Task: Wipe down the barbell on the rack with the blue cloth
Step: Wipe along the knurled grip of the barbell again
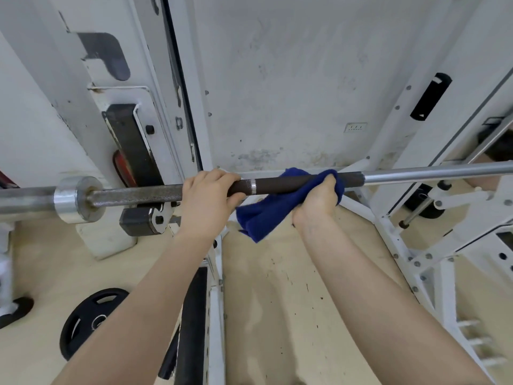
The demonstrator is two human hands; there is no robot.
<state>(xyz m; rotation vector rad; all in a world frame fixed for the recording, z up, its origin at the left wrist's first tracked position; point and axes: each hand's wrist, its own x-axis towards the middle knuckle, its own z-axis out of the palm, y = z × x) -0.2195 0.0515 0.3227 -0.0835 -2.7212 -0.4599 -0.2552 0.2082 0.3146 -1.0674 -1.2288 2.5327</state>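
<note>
Right now two bare hands are on the barbell [277, 184], a long bar that runs from side to side across the middle of the view. It sits on the white rack [433, 134].

The left hand [206, 195] is curled over the top of the bar and grips it tight, just beside a thin shiny ring on the dark rough part. The right hand [319, 197] is a little way off to the right. It holds the blue cloth [266, 215] against the bar, with its fingers curled around both the cloth and the bar. The cloth is wrapped over the dark part of the bar, and a loose corner hangs down under it, between the two hands.

Past the cloth to the right, the bar turns smooth and silver. At the left end there is a fat silver collar [73, 200] where the bar gets thicker.

Down on the tan floor [277, 301], near the left arm, lies a round black weight plate [88, 318] with holes in it. A pale, marked wall [291, 79] stands behind the rack.
</note>
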